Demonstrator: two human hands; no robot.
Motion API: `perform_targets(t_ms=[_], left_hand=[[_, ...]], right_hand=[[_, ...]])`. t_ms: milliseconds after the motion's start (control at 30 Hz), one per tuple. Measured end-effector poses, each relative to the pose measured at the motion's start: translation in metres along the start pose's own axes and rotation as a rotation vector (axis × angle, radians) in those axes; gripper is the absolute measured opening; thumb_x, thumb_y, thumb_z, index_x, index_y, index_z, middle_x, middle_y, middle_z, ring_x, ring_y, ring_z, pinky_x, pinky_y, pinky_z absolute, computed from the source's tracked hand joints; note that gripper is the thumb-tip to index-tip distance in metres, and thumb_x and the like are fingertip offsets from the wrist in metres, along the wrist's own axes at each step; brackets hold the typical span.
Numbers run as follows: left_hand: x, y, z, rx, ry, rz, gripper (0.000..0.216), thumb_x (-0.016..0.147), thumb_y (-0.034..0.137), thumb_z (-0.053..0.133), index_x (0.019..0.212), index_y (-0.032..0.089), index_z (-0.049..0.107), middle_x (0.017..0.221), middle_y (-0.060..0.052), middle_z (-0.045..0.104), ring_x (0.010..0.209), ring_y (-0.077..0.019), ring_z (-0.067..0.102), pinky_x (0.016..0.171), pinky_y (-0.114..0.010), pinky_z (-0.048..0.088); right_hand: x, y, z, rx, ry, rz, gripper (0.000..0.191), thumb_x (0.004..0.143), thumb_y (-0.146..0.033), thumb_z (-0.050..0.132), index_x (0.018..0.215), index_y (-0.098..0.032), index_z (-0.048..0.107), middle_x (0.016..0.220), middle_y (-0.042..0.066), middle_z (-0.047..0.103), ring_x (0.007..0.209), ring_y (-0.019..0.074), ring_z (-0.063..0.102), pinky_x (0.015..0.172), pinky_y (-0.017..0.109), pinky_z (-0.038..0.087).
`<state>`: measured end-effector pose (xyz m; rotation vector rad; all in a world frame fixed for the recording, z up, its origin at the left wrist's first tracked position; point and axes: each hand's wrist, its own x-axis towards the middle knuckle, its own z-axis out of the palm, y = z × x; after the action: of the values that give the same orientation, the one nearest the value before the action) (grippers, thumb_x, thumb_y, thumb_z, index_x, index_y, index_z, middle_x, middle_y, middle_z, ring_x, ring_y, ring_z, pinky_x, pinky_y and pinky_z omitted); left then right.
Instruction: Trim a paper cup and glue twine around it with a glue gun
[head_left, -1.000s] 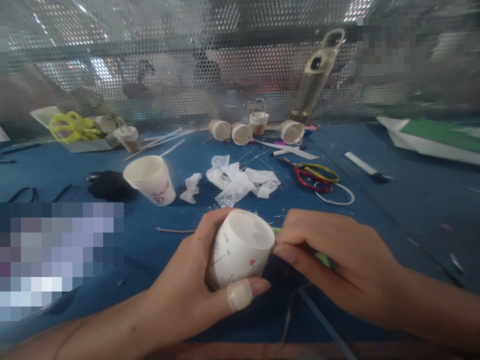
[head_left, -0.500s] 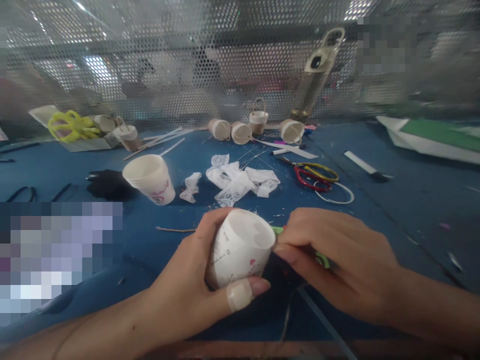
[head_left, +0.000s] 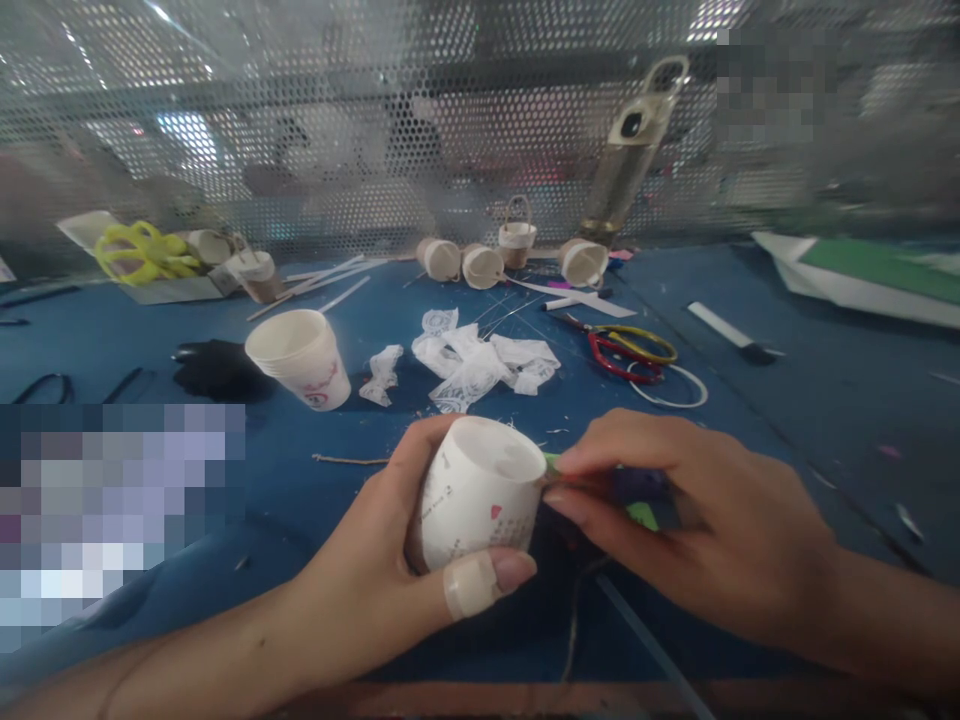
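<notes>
My left hand point(head_left: 375, 590) is wrapped round a small white paper cup point(head_left: 476, 495) with tiny red marks, held tilted above the blue table point(head_left: 787, 400). A plaster is on that hand's thumb. My right hand point(head_left: 690, 520) is closed at the cup's right rim, its fingers pinched on a thin green and purple tool point(head_left: 637, 495) that I cannot name. A strand of brown twine point(head_left: 574, 625) hangs below the cup.
Another paper cup point(head_left: 300, 358) stands left of centre, beside crumpled white lace point(head_left: 480, 362). Red and yellow scissors point(head_left: 626, 350) lie to the right. Several small cup baskets point(head_left: 517, 255) line the perforated metal back wall. Yellow scissors point(head_left: 139, 250) sit far left.
My left hand has turned the cup slightly more upright. My right hand has shifted a little right, showing more of the tool in its fingers.
</notes>
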<state>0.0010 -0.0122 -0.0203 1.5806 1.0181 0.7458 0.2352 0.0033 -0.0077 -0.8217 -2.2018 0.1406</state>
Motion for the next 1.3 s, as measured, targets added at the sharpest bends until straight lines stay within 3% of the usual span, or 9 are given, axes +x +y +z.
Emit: perform_targets(t_ms=[533,900,1067,1300], left_hand=[[0.000,-0.002,-0.001,0.016,0.014,0.000,0.061,0.082,0.045,0.080,0.131,0.029,0.047,0.107,-0.002,0.070,0.086,-0.0187,0.068,0.071,-0.025,0.057],[-0.001,0.006,0.006,-0.073,0.099,-0.075,0.061,0.076,0.043,0.085,0.125,0.029,0.052,0.104,0.001,0.070,0.086,-0.0167,0.066,0.072,-0.023,0.056],[-0.001,0.004,0.003,-0.028,0.030,-0.041,0.061,0.079,0.044,0.083,0.127,0.029,0.049,0.105,0.000,0.070,0.086,-0.0171,0.066,0.071,-0.023,0.055],[-0.002,0.010,0.009,-0.108,0.123,-0.098,0.060,0.075,0.039,0.086,0.124,0.028,0.053,0.101,0.002,0.069,0.084,-0.0147,0.064,0.071,-0.021,0.052]], right_hand=[[0.003,-0.001,-0.003,0.046,-0.038,-0.030,0.009,0.099,-0.018,0.056,0.094,-0.022,0.061,0.072,-0.003,0.070,0.061,0.0116,0.065,0.060,0.022,0.050],[0.005,-0.001,-0.003,0.453,-0.126,0.292,0.010,0.098,-0.024,0.063,0.088,-0.021,0.062,0.073,-0.006,0.065,0.053,0.0049,0.055,0.049,0.015,0.045],[0.006,-0.002,-0.003,0.604,-0.171,0.410,0.013,0.098,-0.025,0.063,0.086,-0.021,0.062,0.062,-0.009,0.054,0.050,0.0050,0.051,0.046,0.016,0.043],[0.007,-0.001,-0.001,0.836,-0.253,0.573,0.017,0.098,-0.030,0.064,0.085,-0.020,0.059,0.059,-0.009,0.051,0.049,0.0052,0.046,0.046,0.017,0.037]])
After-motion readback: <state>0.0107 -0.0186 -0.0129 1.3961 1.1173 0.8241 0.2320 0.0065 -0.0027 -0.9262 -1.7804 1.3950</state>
